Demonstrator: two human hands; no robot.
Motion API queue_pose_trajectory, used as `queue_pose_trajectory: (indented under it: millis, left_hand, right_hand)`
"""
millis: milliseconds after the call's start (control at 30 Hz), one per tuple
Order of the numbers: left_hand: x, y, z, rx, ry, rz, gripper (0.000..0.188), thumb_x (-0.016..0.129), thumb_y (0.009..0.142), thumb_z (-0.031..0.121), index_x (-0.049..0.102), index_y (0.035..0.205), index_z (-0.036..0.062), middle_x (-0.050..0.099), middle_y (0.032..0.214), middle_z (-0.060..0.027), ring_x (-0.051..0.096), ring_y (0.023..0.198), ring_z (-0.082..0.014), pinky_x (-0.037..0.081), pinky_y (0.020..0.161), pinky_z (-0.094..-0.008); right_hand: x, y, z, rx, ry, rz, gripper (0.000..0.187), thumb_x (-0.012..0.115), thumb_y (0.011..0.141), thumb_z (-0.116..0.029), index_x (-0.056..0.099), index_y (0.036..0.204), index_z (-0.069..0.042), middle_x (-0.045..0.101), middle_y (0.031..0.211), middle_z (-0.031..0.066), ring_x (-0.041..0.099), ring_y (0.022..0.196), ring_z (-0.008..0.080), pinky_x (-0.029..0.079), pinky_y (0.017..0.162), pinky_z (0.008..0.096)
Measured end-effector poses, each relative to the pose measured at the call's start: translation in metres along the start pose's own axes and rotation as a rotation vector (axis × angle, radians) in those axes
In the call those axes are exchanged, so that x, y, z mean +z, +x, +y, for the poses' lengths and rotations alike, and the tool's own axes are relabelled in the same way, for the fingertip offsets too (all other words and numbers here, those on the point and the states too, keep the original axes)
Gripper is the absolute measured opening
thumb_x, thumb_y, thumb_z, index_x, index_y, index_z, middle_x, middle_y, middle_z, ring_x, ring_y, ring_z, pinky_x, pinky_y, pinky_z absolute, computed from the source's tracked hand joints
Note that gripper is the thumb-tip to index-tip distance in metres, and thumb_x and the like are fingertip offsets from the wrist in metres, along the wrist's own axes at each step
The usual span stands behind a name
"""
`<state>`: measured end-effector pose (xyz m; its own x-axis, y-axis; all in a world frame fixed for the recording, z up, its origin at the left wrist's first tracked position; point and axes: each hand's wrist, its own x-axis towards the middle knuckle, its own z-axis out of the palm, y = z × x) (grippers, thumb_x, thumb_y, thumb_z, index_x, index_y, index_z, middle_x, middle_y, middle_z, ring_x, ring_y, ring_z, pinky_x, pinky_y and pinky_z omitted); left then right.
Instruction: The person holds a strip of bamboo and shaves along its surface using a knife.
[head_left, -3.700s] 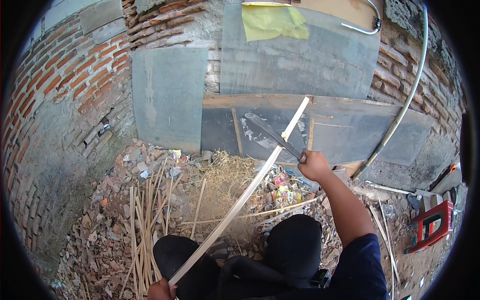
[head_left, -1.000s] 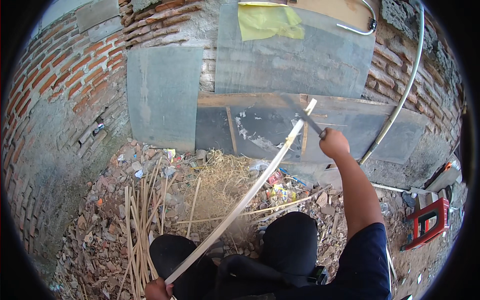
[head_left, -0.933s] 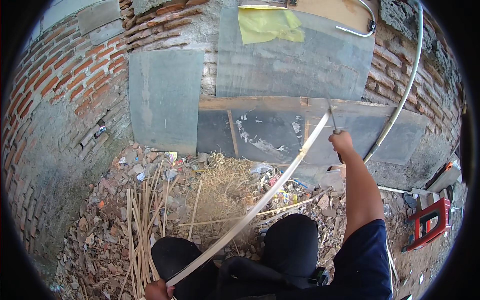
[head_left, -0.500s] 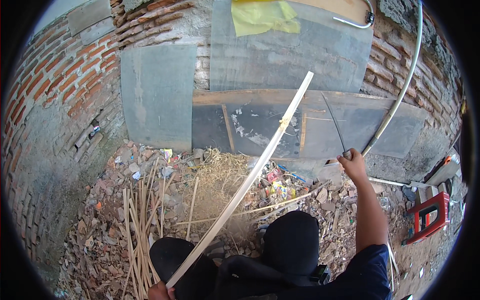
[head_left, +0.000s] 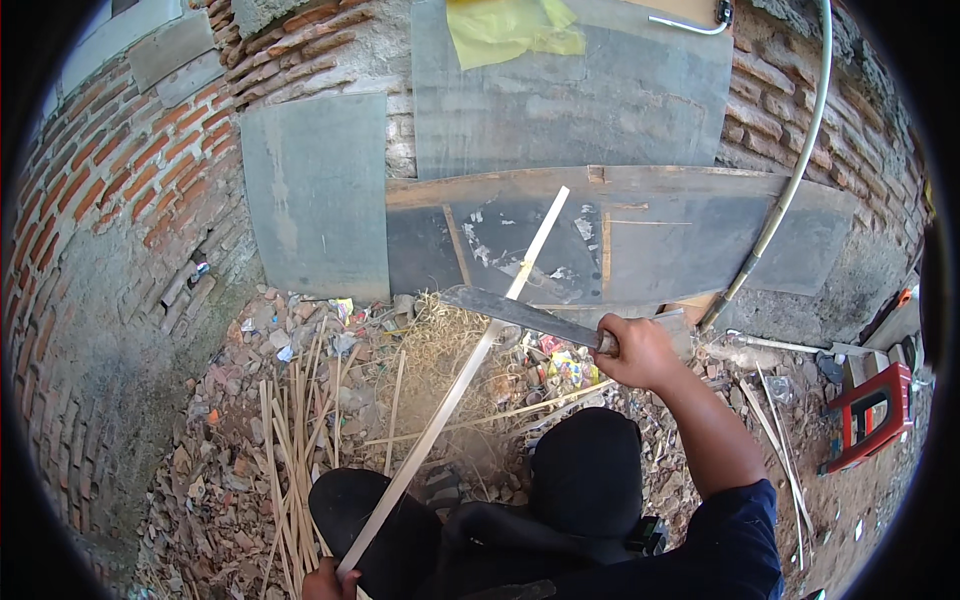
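Since the frame half a second ago, the knife (head_left: 545,320) has swung in from the strip's right to lie across it, and the wooden strip's (head_left: 445,407) far end has dropped in front of the dark board (head_left: 660,245). The right hand (head_left: 635,350) is closed round the knife's handle; the left hand (head_left: 326,580), partly cut off by the lower edge, grips the strip's near end. The strip slants up past the left knee (head_left: 352,505), its far end unsupported. Whether the edge bites cannot be told.

The knot (head_left: 524,267) lies just beyond the blade; it could snag the edge or make it jump. With one end free, the strip may flex or twist, so a cut could run too deep. A stroke slipping nearward, I judge, would threaten the left hand or knee.
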<state>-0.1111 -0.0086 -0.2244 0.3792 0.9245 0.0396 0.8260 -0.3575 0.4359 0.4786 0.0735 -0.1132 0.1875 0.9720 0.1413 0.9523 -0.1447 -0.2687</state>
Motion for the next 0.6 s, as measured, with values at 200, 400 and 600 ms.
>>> queue_pose_trajectory:
  millis: [200, 400, 600]
  left_hand:
    - [0.01, -0.011, 0.004, -0.055, 0.162, -0.005, 0.041, 0.057, 0.096, 0.026, 0.051, 0.122, -0.0046, 0.058, 0.063, -0.0165, 0.054, 0.047, -0.0351, 0.043, 0.043, -0.0442]
    - [0.036, -0.024, -0.025, 0.112, 0.342, 0.178, 0.056, 0.064, 0.091, 0.024, 0.046, 0.131, -0.0104, 0.057, 0.063, -0.0165, 0.052, 0.046, -0.0346, 0.041, 0.042, -0.0448]
    - [0.034, -0.012, -0.041, 0.223, 0.341, 0.182, 0.058, 0.063, 0.09, 0.024, 0.045, 0.133, -0.0114, 0.055, 0.062, -0.0179, 0.052, 0.046, -0.0353, 0.042, 0.042, -0.0438]
  right_hand:
    - [0.023, 0.015, -0.011, -0.037, -0.112, -0.099, 0.035, 0.069, 0.078, -0.034, 0.063, 0.105, -0.012, 0.071, 0.083, 0.0159, 0.069, 0.081, 0.0365, 0.055, 0.074, 0.0488]
    - [0.028, 0.035, -0.02, -0.113, -0.243, -0.209, 0.03, 0.068, 0.079, -0.033, 0.064, 0.103, -0.015, 0.071, 0.088, 0.0126, 0.07, 0.084, 0.0339, 0.056, 0.075, 0.0484]
    - [0.004, 0.09, 0.039, 0.266, -0.159, -0.061, 0.032, 0.065, 0.079, -0.028, 0.066, 0.106, -0.012, 0.071, 0.096, 0.0156, 0.069, 0.093, 0.0338, 0.056, 0.082, 0.0464]
